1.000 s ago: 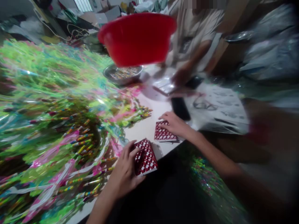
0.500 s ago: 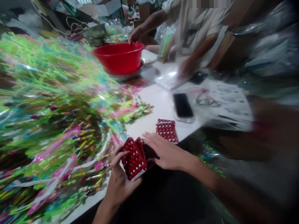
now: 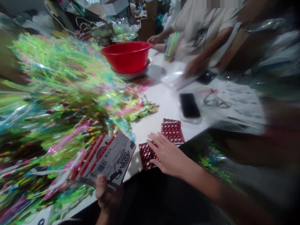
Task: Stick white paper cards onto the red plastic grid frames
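My left hand grips several printed cards, fanned out with their grey backs toward me. The nearest back shows a barcode and a round "TOY CANDY" mark; red edges show between the cards. Flat over a red patterned card at the table's front edge lies my right hand, its fingers stretched out and partly hiding the card. Just beyond its fingertips a small pile of red-and-white patterned cards lies on the white table.
A large heap of bright plastic strips and beaded sticks covers the left side. Behind it stands a red basin. A phone, glasses and a printed sheet lie to the right. Across the table, a person's hand is blurred.
My left hand has drawn left and down with its cards and turned them, so grey backs show instead of red fronts. My right hand now lies over a red card at the edge.
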Available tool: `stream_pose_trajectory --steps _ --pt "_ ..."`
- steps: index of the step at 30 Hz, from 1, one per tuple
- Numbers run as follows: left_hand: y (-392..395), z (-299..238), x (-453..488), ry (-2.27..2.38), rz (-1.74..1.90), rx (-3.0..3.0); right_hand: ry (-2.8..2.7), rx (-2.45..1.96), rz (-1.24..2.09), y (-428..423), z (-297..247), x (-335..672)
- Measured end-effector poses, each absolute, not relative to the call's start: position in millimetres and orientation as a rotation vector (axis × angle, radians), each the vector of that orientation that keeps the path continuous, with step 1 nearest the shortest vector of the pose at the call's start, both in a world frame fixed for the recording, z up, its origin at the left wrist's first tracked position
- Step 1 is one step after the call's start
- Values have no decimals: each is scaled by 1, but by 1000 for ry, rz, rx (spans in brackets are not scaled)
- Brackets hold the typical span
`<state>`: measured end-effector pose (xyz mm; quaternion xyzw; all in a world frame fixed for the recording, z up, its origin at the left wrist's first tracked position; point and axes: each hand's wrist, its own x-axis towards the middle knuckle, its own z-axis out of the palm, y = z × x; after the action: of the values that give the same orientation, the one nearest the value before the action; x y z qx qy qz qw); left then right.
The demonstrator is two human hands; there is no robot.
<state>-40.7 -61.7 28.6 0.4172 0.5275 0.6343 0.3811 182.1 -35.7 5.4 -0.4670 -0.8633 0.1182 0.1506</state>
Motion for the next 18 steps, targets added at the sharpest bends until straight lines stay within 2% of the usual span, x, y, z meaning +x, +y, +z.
stream_pose_trajectory --steps 7,13,16,18 --pt "-64 49 -32 1214 1684 658 -2461 -1260 428 -40 -19 157" --pt "-68 60 -27 1155 1768 324 -2343 -1309 535 -46 -10 167" --pt "-71 55 -27 1153 1734 340 -2251 -1310 648 -55 -8 172" --pt "-76 43 -31 1206 1721 650 -2158 -1301 735 -64 -7 175"
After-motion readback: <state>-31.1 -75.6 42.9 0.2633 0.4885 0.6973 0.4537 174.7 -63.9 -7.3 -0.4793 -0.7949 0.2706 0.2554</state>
